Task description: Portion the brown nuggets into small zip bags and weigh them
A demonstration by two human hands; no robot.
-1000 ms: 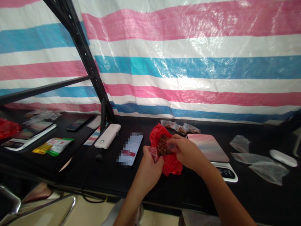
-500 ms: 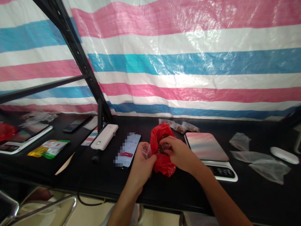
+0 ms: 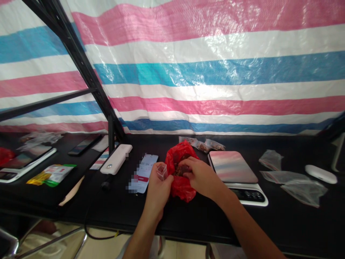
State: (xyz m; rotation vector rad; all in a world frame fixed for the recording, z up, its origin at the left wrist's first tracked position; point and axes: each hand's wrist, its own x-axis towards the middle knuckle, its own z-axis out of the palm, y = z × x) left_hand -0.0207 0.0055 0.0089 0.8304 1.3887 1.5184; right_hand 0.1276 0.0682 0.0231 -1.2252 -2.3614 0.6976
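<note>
Nearest me, the left hand [image 3: 158,187] grips a small clear bag [image 3: 161,172] with its mouth spread. The right hand [image 3: 201,176] has its bent fingers down inside the red bag [image 3: 183,190], among the brown pieces [image 3: 178,169] (I can't tell from here whether any are pinched between them). The red bag sits on the table between the hands; the clear bag is just beside it on the left, its contents too unclear for me to read. By my judgement the work is partway along: a cluster of filled packets [image 3: 201,145] lies behind the red bag, loose pieces remain, and flat clear bags [image 3: 304,190] off to the right look unfilled.

The black table [image 3: 205,219] also carries a white scale [image 3: 234,167] near the right hand, a lit phone [image 3: 147,172] beside the left, and a white power bank [image 3: 117,158] past the phone. Beyond stand a black metal frame [image 3: 81,57] and a glossy striped sheet [image 3: 215,72], which closes off my view.
</note>
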